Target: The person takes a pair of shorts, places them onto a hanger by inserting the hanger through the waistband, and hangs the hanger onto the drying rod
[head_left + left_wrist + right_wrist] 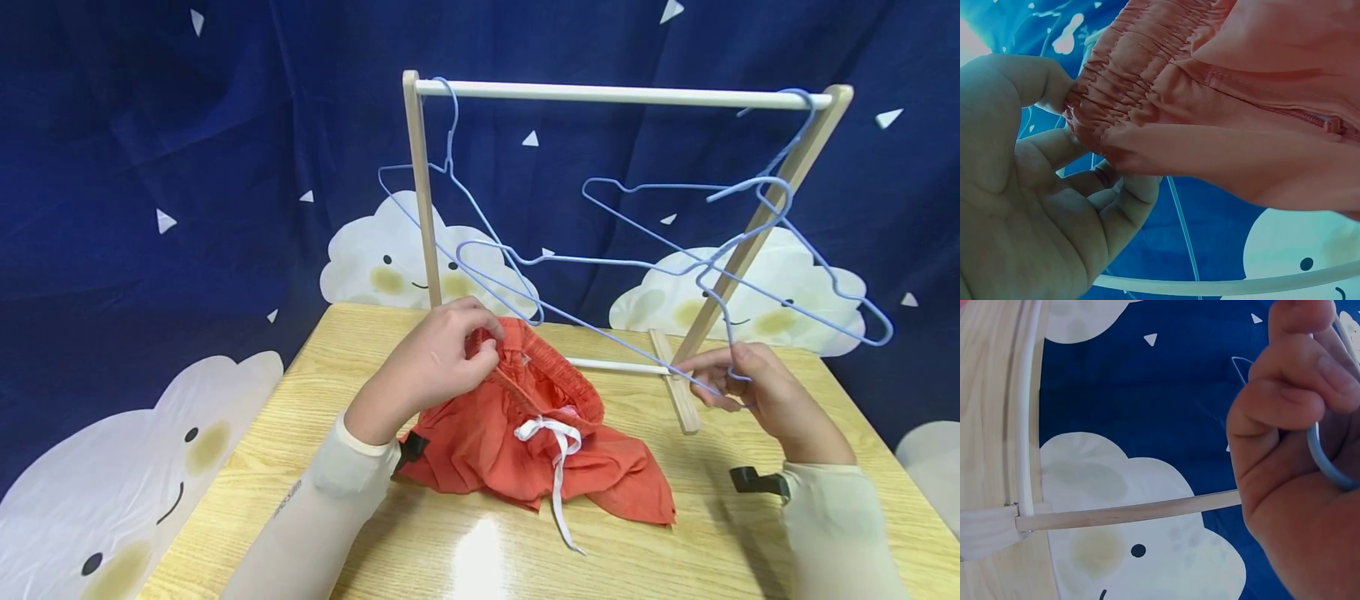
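Note:
My left hand (450, 354) pinches the elastic waistband of a pair of red shorts (487, 450) at its left side. The waistband stands raised and gapes toward the right, while the legs spread over the table. A white drawstring (558, 475) hangs tied at the front. In the left wrist view, thumb and fingers grip the gathered waistband (1141, 56), and a zipper (1333, 124) shows on the fabric. My right hand (772, 404) holds a blue wire hanger (592, 260) by one lower corner, its hook up and its other end reaching left above the shorts.
A wooden rack with a white top rail (600, 93) stands at the back of the table (360, 533). Two more blue hangers hang from it, the left hanger (480, 212) and the right hanger (825, 275). Behind is a dark blue curtain (187, 125) with clouds.

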A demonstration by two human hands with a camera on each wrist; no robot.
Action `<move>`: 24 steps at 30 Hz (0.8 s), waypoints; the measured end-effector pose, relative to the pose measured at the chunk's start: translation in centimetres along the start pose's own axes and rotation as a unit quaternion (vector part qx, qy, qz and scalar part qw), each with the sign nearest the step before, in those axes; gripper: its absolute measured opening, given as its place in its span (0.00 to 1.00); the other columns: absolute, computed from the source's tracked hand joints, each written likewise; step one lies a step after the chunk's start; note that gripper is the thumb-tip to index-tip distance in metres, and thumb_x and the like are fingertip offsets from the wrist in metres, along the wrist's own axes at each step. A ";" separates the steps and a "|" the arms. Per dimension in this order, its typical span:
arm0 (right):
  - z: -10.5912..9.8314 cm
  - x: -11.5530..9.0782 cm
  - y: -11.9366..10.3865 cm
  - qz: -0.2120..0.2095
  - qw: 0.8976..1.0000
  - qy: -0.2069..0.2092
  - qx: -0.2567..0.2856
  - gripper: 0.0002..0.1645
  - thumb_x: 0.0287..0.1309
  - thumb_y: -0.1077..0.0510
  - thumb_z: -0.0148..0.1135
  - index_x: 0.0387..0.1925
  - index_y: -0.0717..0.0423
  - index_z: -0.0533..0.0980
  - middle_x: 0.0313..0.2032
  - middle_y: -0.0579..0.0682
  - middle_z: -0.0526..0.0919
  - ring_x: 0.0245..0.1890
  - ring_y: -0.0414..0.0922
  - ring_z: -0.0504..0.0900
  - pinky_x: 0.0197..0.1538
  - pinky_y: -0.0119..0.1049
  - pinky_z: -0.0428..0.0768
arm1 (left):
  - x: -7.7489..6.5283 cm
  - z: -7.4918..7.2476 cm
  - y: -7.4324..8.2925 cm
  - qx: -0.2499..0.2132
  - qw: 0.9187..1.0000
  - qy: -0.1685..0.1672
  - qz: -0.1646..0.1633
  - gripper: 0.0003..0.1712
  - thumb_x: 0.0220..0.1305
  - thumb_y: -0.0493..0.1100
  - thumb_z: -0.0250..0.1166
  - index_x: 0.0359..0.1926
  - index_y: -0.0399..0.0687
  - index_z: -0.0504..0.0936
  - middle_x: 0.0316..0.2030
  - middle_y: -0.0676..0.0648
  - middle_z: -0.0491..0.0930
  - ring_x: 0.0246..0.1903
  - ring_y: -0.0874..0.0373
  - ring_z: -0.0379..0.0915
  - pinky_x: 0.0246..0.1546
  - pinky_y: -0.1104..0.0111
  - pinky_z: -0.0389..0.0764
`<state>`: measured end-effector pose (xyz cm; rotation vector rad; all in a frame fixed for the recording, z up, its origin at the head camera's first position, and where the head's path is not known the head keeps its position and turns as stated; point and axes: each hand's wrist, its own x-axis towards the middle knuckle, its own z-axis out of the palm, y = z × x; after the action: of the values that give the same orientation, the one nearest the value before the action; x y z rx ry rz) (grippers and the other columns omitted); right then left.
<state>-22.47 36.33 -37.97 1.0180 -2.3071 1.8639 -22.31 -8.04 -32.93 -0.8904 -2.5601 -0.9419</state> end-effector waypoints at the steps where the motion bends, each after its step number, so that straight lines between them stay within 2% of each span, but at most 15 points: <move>1: -0.1 0.0 0.1 -0.002 1.000 -0.005 -0.001 0.38 0.86 0.56 0.28 0.49 0.69 0.87 0.21 0.51 0.78 0.18 0.49 0.66 0.17 0.39 0.59 | 0.0 0.0 0.0 -0.001 1.000 0.000 -0.001 0.13 0.63 0.39 0.60 0.42 0.48 0.90 0.39 0.53 0.81 0.37 0.58 0.74 0.37 0.63 0.80; 4: -0.3 -0.1 0.2 -0.006 1.000 -0.017 -0.003 0.38 0.86 0.57 0.27 0.48 0.69 0.87 0.21 0.51 0.79 0.18 0.49 0.67 0.17 0.39 0.59 | 0.0 -0.2 0.0 -0.003 1.000 0.002 -0.006 0.13 0.63 0.38 0.60 0.42 0.48 0.90 0.39 0.53 0.81 0.35 0.58 0.74 0.36 0.63 0.79; 12: -0.6 -0.3 0.2 0.027 0.999 -0.035 -0.015 0.38 0.86 0.57 0.28 0.49 0.62 0.89 0.24 0.50 0.83 0.19 0.48 0.71 0.17 0.43 0.60 | -0.1 -0.6 0.1 -0.006 1.000 -0.001 -0.025 0.12 0.65 0.39 0.61 0.42 0.48 0.90 0.39 0.52 0.82 0.37 0.56 0.74 0.38 0.62 0.80; 18: -0.5 -0.1 0.3 0.004 0.998 -0.061 -0.011 0.37 0.85 0.60 0.27 0.50 0.63 0.88 0.23 0.51 0.81 0.17 0.51 0.67 0.17 0.40 0.60 | -0.1 -1.1 -0.1 -0.003 0.999 0.000 -0.034 0.13 0.65 0.39 0.61 0.43 0.47 0.91 0.34 0.50 0.82 0.37 0.54 0.74 0.38 0.61 0.78; 24: -0.6 -0.1 0.5 -0.011 0.997 -0.076 -0.005 0.38 0.84 0.61 0.25 0.51 0.63 0.88 0.23 0.52 0.80 0.16 0.52 0.64 0.16 0.36 0.61 | -0.1 -1.3 -0.5 -0.004 0.999 0.003 -0.041 0.13 0.65 0.39 0.61 0.43 0.46 0.92 0.33 0.49 0.81 0.36 0.54 0.73 0.36 0.61 0.77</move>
<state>-22.89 36.96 -38.20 1.2205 -2.3714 1.8235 -22.50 -9.22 -32.29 -0.7907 -2.6072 -0.9777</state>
